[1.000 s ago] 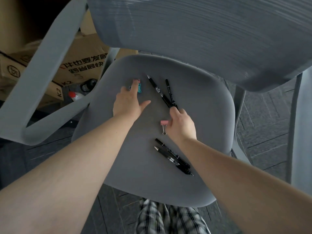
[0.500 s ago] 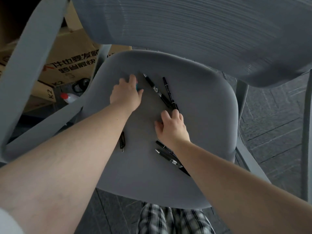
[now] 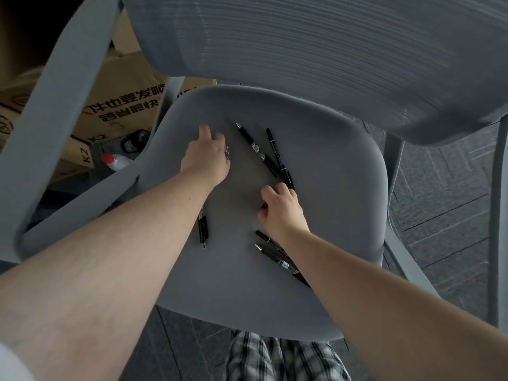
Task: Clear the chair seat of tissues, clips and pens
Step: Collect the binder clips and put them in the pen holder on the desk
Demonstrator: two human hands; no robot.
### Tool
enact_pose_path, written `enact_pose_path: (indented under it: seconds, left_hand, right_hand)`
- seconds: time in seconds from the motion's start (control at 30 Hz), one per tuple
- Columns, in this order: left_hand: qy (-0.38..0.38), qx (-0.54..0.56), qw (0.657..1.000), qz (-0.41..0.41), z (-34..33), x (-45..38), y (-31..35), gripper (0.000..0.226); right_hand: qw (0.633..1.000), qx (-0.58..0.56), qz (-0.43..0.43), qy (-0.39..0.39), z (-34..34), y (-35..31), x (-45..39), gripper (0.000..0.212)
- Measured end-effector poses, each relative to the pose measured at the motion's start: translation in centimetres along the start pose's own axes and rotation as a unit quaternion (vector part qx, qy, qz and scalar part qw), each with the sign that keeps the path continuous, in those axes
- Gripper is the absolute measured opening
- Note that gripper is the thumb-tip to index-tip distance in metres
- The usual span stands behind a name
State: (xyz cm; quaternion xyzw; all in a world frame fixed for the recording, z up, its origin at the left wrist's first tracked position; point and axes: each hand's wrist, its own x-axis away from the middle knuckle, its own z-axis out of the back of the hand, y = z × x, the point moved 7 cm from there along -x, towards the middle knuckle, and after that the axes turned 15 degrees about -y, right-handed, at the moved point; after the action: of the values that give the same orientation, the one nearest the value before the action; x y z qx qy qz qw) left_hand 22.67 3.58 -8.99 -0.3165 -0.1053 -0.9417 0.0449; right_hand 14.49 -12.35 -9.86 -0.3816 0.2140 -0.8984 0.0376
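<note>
A: Grey seat (image 3: 316, 215) under a grey backrest (image 3: 302, 50), armrest (image 3: 63, 111) off the seat's left edge. Brown box (image 3: 121, 116) beyond that edge, printed with Chinese characters, seen upside down and not fully readable; "K2" legible twice low on its side. Clear bottle with red cap (image 3: 114, 161) just below the box.

B: And on the seat itself?

A: Left hand (image 3: 207, 158) toward the seat's back left, curled over something small and pink-tinted at the knuckles, likely a clip; grip hidden, cannot tell whether clamped. Right hand (image 3: 280, 210) near the seat's middle, fingers bunched down as if closing on something; whether anything is held, cannot tell.

B: Pens?

A: Five, all black. Crossed pair (image 3: 270, 155) toward the seat's back, lower ends just by the right hand. Single pen (image 3: 203, 228) at mid-left, half under the left forearm. Front pair (image 3: 277, 255) toward the seat's front right, partly under the right forearm. White label strips on some barrels, too small to read. No tissues visible.

B: Step in hand?

A: Probably gathering clips, pens untouched. Next: lift both hands clear, drop the small bits off the seat, then pinch pens by the barrel, nearest pair first.
</note>
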Motion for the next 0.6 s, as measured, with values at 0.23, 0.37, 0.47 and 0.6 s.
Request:
enact_pose_path:
  seconds: [0.23, 0.37, 0.47, 0.6]
  left_hand:
    - [0.009, 0.050, 0.998, -0.023, 0.7, 0.9, 0.3, 0.020]
    - [-0.024, 0.083, 0.996, 0.000, 1.1, 3.7, 0.2, 0.013]
    - [-0.028, 0.095, 0.995, 0.023, 2.2, 6.6, -0.5, 0.013]
    - [-0.014, 0.117, 0.992, 0.046, 3.3, 11.4, -1.7, 0.004]
  right_hand:
    - [1.000, 0.001, 0.028, -0.001, 1.4, 0.3, 0.4, 0.006]
    - [0.999, 0.007, 0.053, 0.003, 3.4, -1.2, 1.3, 0.006]
    - [0.995, 0.028, 0.092, 0.000, 4.8, -3.6, 2.7, 0.006]
    - [0.987, 0.070, 0.142, -0.010, 6.3, -6.9, 5.0, 0.013]
